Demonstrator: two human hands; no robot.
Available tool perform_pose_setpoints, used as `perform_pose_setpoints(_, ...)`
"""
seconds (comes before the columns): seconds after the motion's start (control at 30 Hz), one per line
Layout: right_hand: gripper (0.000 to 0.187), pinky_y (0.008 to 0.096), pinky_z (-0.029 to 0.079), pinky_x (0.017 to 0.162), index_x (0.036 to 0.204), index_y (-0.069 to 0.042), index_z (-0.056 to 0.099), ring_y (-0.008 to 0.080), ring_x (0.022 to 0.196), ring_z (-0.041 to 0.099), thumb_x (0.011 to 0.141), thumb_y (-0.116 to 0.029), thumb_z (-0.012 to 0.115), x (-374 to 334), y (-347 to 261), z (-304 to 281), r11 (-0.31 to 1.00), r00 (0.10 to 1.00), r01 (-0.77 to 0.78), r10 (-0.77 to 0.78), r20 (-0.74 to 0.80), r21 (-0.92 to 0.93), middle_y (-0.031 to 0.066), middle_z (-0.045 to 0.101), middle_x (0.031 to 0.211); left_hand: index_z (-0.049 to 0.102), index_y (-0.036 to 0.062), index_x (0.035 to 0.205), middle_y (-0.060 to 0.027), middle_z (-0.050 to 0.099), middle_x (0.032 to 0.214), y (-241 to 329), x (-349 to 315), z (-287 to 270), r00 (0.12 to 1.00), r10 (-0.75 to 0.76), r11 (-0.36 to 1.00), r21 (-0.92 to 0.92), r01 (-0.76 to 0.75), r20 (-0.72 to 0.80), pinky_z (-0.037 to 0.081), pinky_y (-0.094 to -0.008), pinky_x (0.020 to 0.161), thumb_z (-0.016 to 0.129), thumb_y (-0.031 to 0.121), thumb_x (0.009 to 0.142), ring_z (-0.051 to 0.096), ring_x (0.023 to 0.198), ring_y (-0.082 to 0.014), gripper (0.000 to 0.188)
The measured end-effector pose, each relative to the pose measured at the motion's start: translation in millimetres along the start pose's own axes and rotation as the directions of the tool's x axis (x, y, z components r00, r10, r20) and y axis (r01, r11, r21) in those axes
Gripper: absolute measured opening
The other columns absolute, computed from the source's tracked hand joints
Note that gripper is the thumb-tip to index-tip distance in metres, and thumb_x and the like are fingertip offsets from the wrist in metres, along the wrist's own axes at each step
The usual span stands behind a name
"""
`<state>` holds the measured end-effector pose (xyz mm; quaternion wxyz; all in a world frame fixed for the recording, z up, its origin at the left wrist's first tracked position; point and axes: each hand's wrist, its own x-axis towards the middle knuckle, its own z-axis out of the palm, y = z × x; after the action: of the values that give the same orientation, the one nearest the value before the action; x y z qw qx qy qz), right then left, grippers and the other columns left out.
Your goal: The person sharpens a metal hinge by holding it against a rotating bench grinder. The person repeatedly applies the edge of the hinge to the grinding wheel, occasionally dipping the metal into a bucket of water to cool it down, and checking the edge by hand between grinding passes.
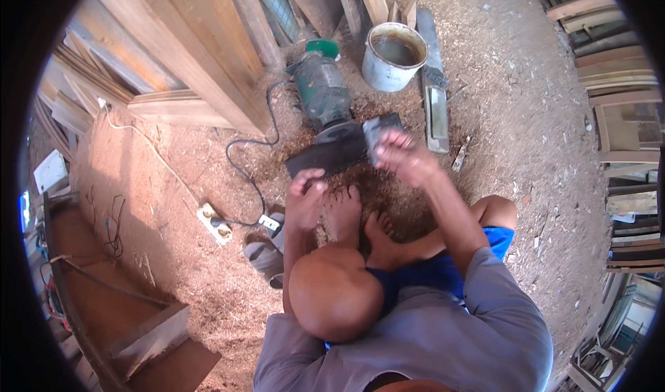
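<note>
In front of a green electric grinder (322, 91) with a round disc (337, 131) lies a long dark flat bar (325, 154), set aslant. At its right end is a grey flat piece (372, 141); my right hand (409, 160) has its fingers closed at this piece's edge. My left hand (306, 194) is by the bar's left end, its fingers curled. Whether it grips the bar or something small is hidden. My bare feet (343, 212) rest on the ground just below the bar.
A white bucket (389, 73) of murky liquid stands behind the grinder, beside a narrow board bearing a whetstone-like block (436, 115). A black cord (239, 158) runs to a power strip (213, 224) at left. Sandals (265, 259), leaning planks (187, 39) and a wooden trough (111, 288) are nearby.
</note>
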<state>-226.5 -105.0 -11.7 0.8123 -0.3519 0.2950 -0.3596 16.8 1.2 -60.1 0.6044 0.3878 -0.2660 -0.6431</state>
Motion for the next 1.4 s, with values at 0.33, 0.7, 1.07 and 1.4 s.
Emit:
perform_pose_setpoints(0.33, 0.023, 0.0387, 0.051, 0.074, 0.094, -0.001, 0.066, 0.0308, 0.08, 0.065, 0.085, -0.02, 0.058, 183.3, -137.2, -100.6, -0.029, 0.879, -0.28, -0.409, -0.244, -0.96, 0.0193, 0.068, 0.088, 0.053, 0.0023, 0.122, -0.0088, 0.064, 0.105, -36.6, -16.4, -53.9, 0.976, -0.144, 0.981, -0.155, 0.12, -0.161, 0.052, -0.0285, 0.075, 0.064, 0.014, 0.089, 0.062, 0.084, -0.0155, 0.036)
perform_pose_setpoints(0.7, 0.028, 0.0434, 0.051, 0.085, 0.09, -0.002, 0.068, 0.0356, 0.097, 0.065, 0.082, -0.013, 0.044, 298.3, -62.9, -211.2, -0.466, 0.917, -0.396, -0.246, -0.314, -0.791, 0.0249, 0.066, 0.101, 0.052, 0.0015, 0.123, -0.0094, 0.065, 0.106, -17.8, -43.5, -99.2, 0.933, -0.154, 0.982, -0.157, 0.107, -0.325, 0.051, -0.0297, 0.082, 0.063, 0.016, 0.091, 0.064, 0.086, -0.0153, 0.037)
perform_pose_setpoints(1.07, 0.03, 0.0431, 0.049, 0.086, 0.099, -0.005, 0.068, 0.0371, 0.098, 0.063, 0.084, -0.025, 0.052, 261.6, -107.1, -154.9, -0.347, 0.893, -0.39, -0.368, -0.259, -0.853, 0.0231, 0.066, 0.101, 0.054, 0.0007, 0.119, -0.0043, 0.061, 0.092, -19.0, -36.1, -97.2, 0.959, -0.166, 0.986, -0.011, 0.168, -0.229, 0.048, -0.0237, 0.072, 0.062, 0.004, 0.087, 0.056, 0.077, -0.0097, 0.033)
perform_pose_setpoints(1.4, 0.012, 0.0328, 0.053, 0.077, 0.095, -0.005, 0.069, 0.0169, 0.086, 0.065, 0.085, -0.011, 0.067, 138.7, -83.3, 9.5, 0.326, 0.98, -0.012, -0.186, -0.076, -0.945, 0.0106, 0.07, 0.091, 0.059, 0.0005, 0.112, -0.0057, 0.062, 0.107, -25.0, -23.1, -67.4, 0.921, 0.016, 0.985, 0.165, 0.053, -0.39, 0.044, -0.0276, 0.089, 0.06, 0.008, 0.091, 0.056, 0.097, -0.0128, 0.023)
